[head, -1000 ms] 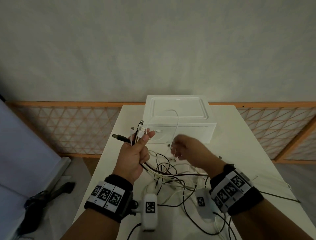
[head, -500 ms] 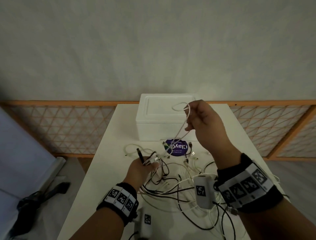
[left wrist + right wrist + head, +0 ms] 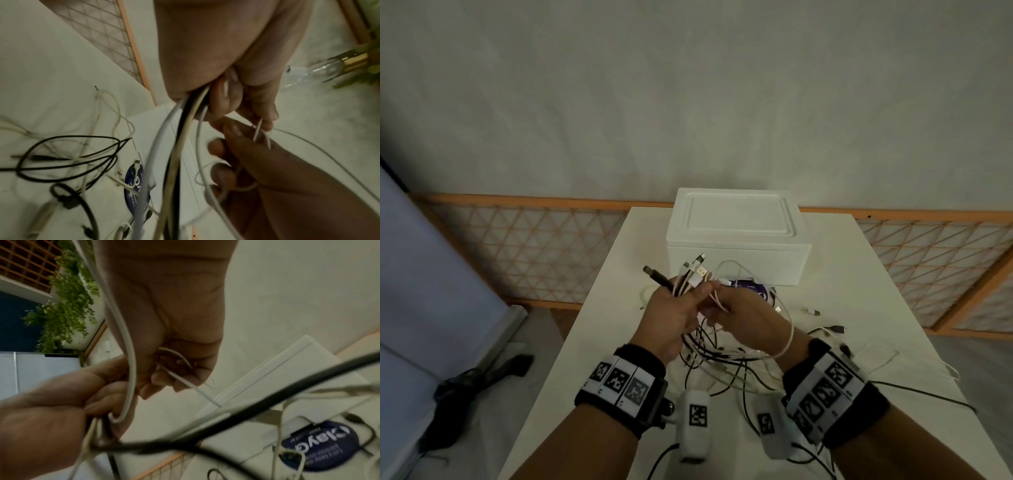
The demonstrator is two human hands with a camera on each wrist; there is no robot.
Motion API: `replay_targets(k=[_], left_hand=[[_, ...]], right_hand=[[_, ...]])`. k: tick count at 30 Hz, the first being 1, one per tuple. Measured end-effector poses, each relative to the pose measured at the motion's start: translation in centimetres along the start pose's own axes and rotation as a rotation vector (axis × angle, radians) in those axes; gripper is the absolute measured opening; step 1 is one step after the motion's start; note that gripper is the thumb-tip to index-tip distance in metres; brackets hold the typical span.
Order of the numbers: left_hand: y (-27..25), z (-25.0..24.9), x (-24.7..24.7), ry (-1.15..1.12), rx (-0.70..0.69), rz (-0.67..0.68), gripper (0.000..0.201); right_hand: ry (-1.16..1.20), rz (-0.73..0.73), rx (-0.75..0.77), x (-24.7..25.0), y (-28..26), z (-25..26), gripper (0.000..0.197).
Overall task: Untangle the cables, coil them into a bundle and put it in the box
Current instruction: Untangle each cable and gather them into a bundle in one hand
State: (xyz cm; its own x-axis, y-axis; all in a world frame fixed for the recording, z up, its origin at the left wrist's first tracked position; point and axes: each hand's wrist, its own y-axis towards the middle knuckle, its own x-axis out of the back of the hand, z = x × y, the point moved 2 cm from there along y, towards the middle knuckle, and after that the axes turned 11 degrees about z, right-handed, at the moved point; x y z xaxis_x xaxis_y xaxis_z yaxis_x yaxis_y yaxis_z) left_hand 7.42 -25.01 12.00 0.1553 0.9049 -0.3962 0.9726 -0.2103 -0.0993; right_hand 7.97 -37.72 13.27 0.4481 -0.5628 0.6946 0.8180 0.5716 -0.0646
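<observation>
My left hand (image 3: 678,308) grips a bunch of cable ends (image 3: 690,274), black and white, with their plugs sticking up above the fist. Their strands hang from the fist (image 3: 179,129) to a tangle of cables (image 3: 726,356) on the white table (image 3: 859,291). My right hand (image 3: 743,308) is pressed against the left one and pinches a thin white cable (image 3: 786,329), which loops round the back of the hand; the pinch shows in the right wrist view (image 3: 180,379). The closed white box (image 3: 736,236) stands behind the hands at the table's far edge.
A round dark blue sticker (image 3: 755,286) lies on the table in front of the box. Loose cable ends (image 3: 832,329) trail to the right. An orange lattice fence (image 3: 524,250) runs behind the table. A black object (image 3: 479,377) lies on the floor at left.
My right hand came down from in front of the box with the white cable and joined the left hand. My left hand rose with its bunch of cable ends.
</observation>
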Motion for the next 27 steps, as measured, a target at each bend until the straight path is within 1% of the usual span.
replay_targets(k=[2, 5, 7, 9, 10, 11, 12, 13, 14, 15, 16, 17, 19, 20, 21, 22, 23, 24, 25, 26, 27], left_hand=[[0.0, 0.3, 1.3, -0.009, 0.003, -0.054, 0.016], [-0.6, 0.2, 3.2, -0.071, -0.012, -0.145, 0.025], [-1.0, 0.4, 4.6, -0.102, -0.015, -0.228, 0.022], [-1.3, 0.9, 5.9, -0.136, -0.012, -0.281, 0.016], [-1.4, 1.1, 6.3, -0.151, -0.009, -0.300, 0.018], [-1.5, 1.3, 6.5, -0.171, -0.002, -0.318, 0.022], [-1.6, 1.5, 6.7, -0.197, 0.009, -0.335, 0.026], [-1.7, 1.7, 6.7, -0.230, 0.021, -0.350, 0.029], [-1.7, 2.0, 6.6, -0.268, 0.033, -0.357, 0.032], [-1.7, 2.2, 6.4, -0.306, 0.044, -0.353, 0.034], [-1.6, 2.4, 6.0, -0.336, 0.057, -0.335, 0.035], [-1.6, 2.5, 5.5, -0.360, 0.069, -0.301, 0.035], [-1.5, 2.7, 3.8, -0.415, 0.092, -0.221, 0.038], [-1.5, 2.8, 2.8, -0.443, 0.104, -0.183, 0.040], [-1.6, 2.8, 1.7, -0.466, 0.112, -0.145, 0.042], [-1.6, 2.8, 0.6, -0.481, 0.114, -0.107, 0.043], [-1.6, 2.7, -0.3, -0.483, 0.109, -0.072, 0.044], [-1.6, 2.6, -1.0, -0.467, 0.096, -0.043, 0.044], [-1.6, 2.4, -1.2, -0.430, 0.076, -0.028, 0.042], [-1.7, 2.2, -1.2, -0.393, 0.054, -0.022, 0.039], [-1.8, 2.0, -0.8, -0.373, 0.036, -0.027, 0.038]], right_hand=[[-0.030, -0.030, -0.058, 1.3, -0.3, -0.4, 0.017], [-0.143, -0.134, -0.189, 4.4, -2.6, -2.2, 0.028], [-0.171, -0.208, -0.325, 6.8, -5.5, -4.2, 0.024], [-0.201, -0.334, -0.493, 9.4, -9.0, -6.9, 0.019], [-0.234, -0.373, -0.578, 10.7, -10.9, -8.3, 0.020], [-0.259, -0.359, -0.680, 11.7, -12.7, -9.7, 0.029], [-0.292, -0.274, -0.810, 12.4, -14.2, -11.0, 0.044], [-0.354, -0.135, -0.952, 12.6, -15.4, -11.9, 0.063], [-0.437, 0.001, -1.066, 12.5, -16.1, -12.3, 0.077], [-0.511, 0.072, -1.100, 12.2, -16.3, -12.5, 0.084], [-0.535, 0.071, -1.061, 11.7, -15.9, -12.0, 0.084], [-0.532, 0.015, -0.954, 11.0, -15.1, -11.0, 0.082], [-0.465, -0.088, -0.645, 8.5, -12.3, -7.3, 0.075], [-0.395, -0.082, -0.498, 6.8, -10.6, -5.0, 0.075], [-0.304, -0.036, -0.381, 4.8, -8.9, -2.6, 0.077], [-0.210, 0.056, -0.314, 2.6, -7.3, -0.6, 0.080], [-0.138, 0.167, -0.272, 0.5, -6.1, 0.7, 0.076], [-0.105, 0.269, -0.240, -1.3, -5.1, 1.3, 0.063], [-0.106, 0.330, -0.216, -2.8, -4.5, 1.3, 0.044], [-0.124, 0.338, -0.201, -3.7, -4.2, 1.0, 0.028], [-0.171, 0.318, -0.195, -4.1, -4.3, 0.6, 0.020]])
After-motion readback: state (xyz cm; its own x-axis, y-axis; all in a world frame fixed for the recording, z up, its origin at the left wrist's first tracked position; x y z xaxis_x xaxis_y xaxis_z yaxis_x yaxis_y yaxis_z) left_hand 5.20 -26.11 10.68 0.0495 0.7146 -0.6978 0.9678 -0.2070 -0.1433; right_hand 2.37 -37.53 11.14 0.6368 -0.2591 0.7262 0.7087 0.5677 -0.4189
